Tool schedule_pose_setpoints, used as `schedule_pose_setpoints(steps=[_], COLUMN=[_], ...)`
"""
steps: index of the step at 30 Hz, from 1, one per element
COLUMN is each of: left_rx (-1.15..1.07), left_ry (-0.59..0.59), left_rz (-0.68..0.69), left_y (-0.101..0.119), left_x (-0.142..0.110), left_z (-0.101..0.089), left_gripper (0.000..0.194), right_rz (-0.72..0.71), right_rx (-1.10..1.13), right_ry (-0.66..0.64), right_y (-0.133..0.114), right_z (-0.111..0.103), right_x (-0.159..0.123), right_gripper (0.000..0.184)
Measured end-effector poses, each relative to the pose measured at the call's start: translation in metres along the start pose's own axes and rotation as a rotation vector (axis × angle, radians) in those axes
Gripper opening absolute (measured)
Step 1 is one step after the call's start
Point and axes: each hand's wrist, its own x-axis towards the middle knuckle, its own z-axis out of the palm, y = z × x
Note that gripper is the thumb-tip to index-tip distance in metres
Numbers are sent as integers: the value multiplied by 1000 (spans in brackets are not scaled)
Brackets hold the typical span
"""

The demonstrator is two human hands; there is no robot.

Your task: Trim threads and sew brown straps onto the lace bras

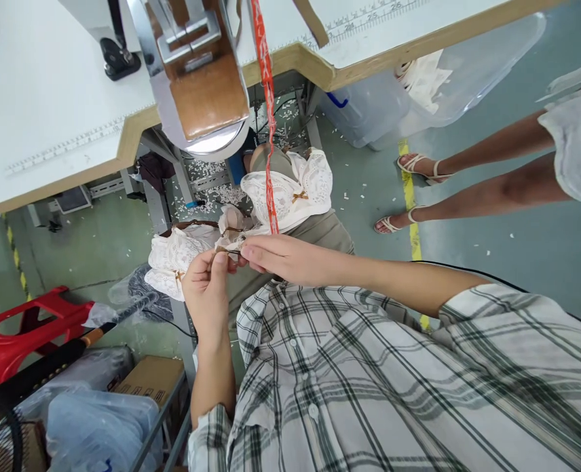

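Observation:
My left hand (206, 288) and my right hand (283, 257) meet in front of my chest, both pinched shut on the edge of a white lace garment (290, 190). The lace piece drapes over my lap, with a small tan bow on it. A second bunch of white lace (175, 259) hangs just left of my left hand. A red woven strap (268, 124) hangs down from above and ends right behind my fingers. I wear a plaid shirt (369, 380).
A white worktable (49, 98) with a ruler strip and a machine head (196, 72) is above. Another person's legs in sandals (467, 190) stand to the right near a clear plastic bin (418, 92). A red stool (19, 334), bags and a cardboard box sit lower left.

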Motion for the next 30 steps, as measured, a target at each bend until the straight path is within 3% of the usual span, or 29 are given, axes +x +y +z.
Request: schedule_pose_setpoints(steps=[17, 30], left_rx=[-76, 146], left_ry=[-30, 33], left_rz=[-36, 23], left_y=[-4, 1], left_x=[1, -3], left_z=[1, 5], left_gripper=[16, 18], right_rz=[32, 82], right_rx=[32, 38], right_ry=[-12, 5], right_y=[1, 4], right_z=[-3, -4], right_x=[-1, -1], right_gripper=[35, 38])
